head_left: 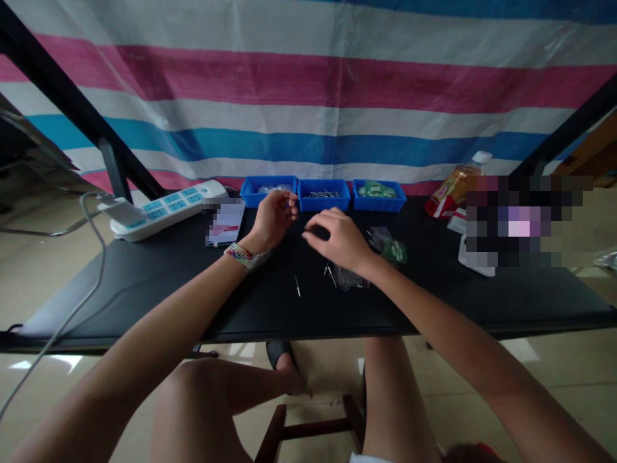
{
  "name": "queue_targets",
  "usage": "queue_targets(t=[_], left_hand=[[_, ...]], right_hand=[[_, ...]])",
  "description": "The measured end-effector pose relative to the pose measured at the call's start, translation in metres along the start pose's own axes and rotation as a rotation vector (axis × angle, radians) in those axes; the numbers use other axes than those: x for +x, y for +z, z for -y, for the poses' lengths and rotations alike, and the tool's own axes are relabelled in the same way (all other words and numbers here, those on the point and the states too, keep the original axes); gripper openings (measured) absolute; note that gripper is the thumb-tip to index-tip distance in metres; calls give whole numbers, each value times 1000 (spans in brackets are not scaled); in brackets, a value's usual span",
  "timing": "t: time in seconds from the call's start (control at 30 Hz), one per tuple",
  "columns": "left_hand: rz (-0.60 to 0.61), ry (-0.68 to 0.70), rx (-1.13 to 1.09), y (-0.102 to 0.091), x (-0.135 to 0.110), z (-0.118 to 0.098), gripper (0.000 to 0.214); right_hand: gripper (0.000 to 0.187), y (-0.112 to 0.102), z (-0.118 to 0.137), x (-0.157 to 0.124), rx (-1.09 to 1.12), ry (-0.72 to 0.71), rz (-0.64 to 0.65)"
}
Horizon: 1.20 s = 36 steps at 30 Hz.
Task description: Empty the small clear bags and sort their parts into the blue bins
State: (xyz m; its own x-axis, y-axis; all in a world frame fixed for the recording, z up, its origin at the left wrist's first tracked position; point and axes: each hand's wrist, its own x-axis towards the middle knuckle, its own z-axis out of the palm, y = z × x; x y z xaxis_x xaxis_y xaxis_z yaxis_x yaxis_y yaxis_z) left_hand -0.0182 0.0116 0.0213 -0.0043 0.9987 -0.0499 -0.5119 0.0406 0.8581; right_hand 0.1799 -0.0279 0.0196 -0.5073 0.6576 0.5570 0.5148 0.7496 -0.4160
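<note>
**Hands.** Left hand, with a woven multicoloured wristband, is raised and its fingers are curled with the tips drawn together. I cannot tell whether they hold anything. Right hand is palm down with bent fingers low over the black tabletop. Its grasp is likewise not discernible.

**Worked items.**
- One thin loose metal pin lies on the near side of both hands, between them.
- A few more small metal pins lie just behind the right fingers, beside a crumpled clear plastic bag.
- A clear bag of green parts lies just right of the right hand.

**Progress, as judged.** Three blue plastic trays stand just beyond the fingers:
- The left tray holds pale bits.
- The middle tray holds metal pins.
- The right tray holds green pieces.

The stock looks sorted. Only a few pins are out, and no finished pieces are visible.

**Surroundings.** A white power strip with blue sockets is far left of the left fingers. A capped bottle with a red-and-yellow label is far right.

**Writing.** None is legible, and the bottle label is too small to read.
</note>
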Motion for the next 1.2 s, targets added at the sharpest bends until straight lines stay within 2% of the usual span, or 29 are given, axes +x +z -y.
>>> queue_targets(t=[0.1, 0.17, 0.27, 0.37, 0.4, 0.47, 0.53, 0.57, 0.63, 0.7, 0.77, 0.83, 0.93, 1.03, 1.1, 1.2], left_hand=[[-35, -9, -72, -3, 2, -1, 18], [-71, -35, -91, -5, 4, -1, 17], [-95, -52, -83, -7, 7, -2, 16], [-96, -44, -46, -10, 9, -4, 15], [-87, -42, -26, -11, 9, -5, 15], [-45, -40, 31, -13, 9, -7, 16], [25, -33, 97, -14, 8, -7, 21], [65, -22, 129, -13, 8, -6, 24], [148, -5, 205, -10, 6, -1, 30], [225, -2, 296, -6, 2, 5, 38], [278, 10, 358, -1, -2, 10, 41], [287, 59, 413, 2, -7, 11, 38], [282, 166, 502, 4, -14, 7, 35], [369, 200, 583, 4, -16, 1, 35], [414, 210, 617, 4, -16, -1, 34], [399, 244, 658, 3, -14, 0, 31]], right_hand=[[12, 25, 43, -1, 119, -27, 128], [12, 36, 58, -1, 135, -30, 147], [23, 44, 67, 2, 143, -43, 108], [7, 47, 69, 6, 187, -78, 117], [9, 47, 69, 7, 231, -93, 135], [15, 47, 64, 10, 396, -73, 182], [12, 46, 53, 14, 646, 51, 188], [14, 45, 45, 16, 771, 142, 157], [25, 42, 23, 22, 948, 305, 10], [34, 37, -1, 28, 985, 410, -136], [36, 31, -21, 32, 963, 478, -248], [34, 25, -35, 33, 940, 504, -302], [33, 17, -40, 31, 967, 468, -233], [31, 14, -36, 28, 1009, 405, -149], [32, 14, -35, 27, 1023, 422, -167], [34, 16, -35, 27, 1026, 492, -209]])
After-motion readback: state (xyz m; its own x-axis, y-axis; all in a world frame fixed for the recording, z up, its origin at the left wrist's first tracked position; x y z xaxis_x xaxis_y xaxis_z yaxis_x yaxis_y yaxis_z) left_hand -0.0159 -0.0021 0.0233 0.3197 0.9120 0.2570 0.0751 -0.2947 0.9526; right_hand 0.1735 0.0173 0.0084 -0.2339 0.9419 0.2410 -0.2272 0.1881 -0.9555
